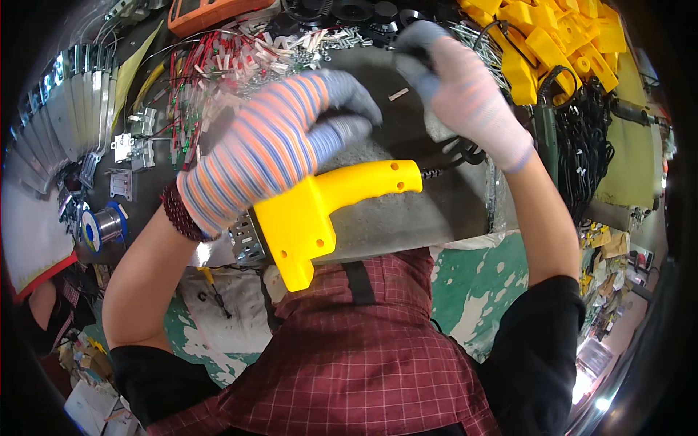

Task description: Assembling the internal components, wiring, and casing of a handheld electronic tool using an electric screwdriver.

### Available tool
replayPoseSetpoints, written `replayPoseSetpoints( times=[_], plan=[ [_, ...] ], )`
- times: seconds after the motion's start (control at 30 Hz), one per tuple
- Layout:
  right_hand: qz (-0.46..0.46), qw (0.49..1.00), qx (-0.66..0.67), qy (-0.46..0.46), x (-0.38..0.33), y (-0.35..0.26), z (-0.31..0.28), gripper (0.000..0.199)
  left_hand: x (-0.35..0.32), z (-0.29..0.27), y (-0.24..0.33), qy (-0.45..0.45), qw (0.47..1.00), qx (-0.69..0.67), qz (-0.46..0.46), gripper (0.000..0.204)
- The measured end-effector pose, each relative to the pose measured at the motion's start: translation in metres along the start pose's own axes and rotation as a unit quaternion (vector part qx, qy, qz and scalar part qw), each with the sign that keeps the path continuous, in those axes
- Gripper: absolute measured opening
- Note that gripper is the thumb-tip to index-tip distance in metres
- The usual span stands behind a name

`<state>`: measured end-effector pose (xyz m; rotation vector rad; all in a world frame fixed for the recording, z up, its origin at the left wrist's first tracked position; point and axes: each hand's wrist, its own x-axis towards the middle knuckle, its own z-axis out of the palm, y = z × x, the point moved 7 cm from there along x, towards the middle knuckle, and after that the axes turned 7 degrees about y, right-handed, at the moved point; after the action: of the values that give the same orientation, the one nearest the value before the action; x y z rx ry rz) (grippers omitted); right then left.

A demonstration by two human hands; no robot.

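A yellow pistol-shaped plastic tool housing (298,218) lies at the table's near edge, its handle pointing right with a black cord (451,156) leaving its end. My left hand (273,134), in a striped knit glove, hovers over the housing; its thumb and fingers curve with a gap between them, and no object shows there. Whether the palm touches the housing is hidden. Farther off, my right hand (465,91), in a paler glove, is beside the loose screws (349,38). Its fingers and thumb are bent toward each other; anything between their tips cannot be made out.
Yellow housings (556,43) are piled at the far right, above bundled black cords (585,145). Red and white wired parts (211,80) cover the back left. A solder spool (104,227), metal brackets (134,145) and a row of metal plates (73,102) are at left. An orange case (211,14) stands behind.
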<state>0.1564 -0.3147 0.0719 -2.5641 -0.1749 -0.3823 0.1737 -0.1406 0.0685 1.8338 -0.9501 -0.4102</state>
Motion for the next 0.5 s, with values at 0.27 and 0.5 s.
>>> replayPoseSetpoints(
  times=[0.27,0.5],
  plan=[
    [0.109,0.963,0.248,-0.010,-0.097,-0.049,-0.042,0.018,0.000,0.042,0.016,-0.054,0.985,0.101,0.128,0.015],
    [-0.063,0.990,0.098,0.074,-0.114,-0.061,-0.022,0.025,-0.010,0.043,0.022,-0.056,0.989,0.052,0.127,0.026]
  ],
)
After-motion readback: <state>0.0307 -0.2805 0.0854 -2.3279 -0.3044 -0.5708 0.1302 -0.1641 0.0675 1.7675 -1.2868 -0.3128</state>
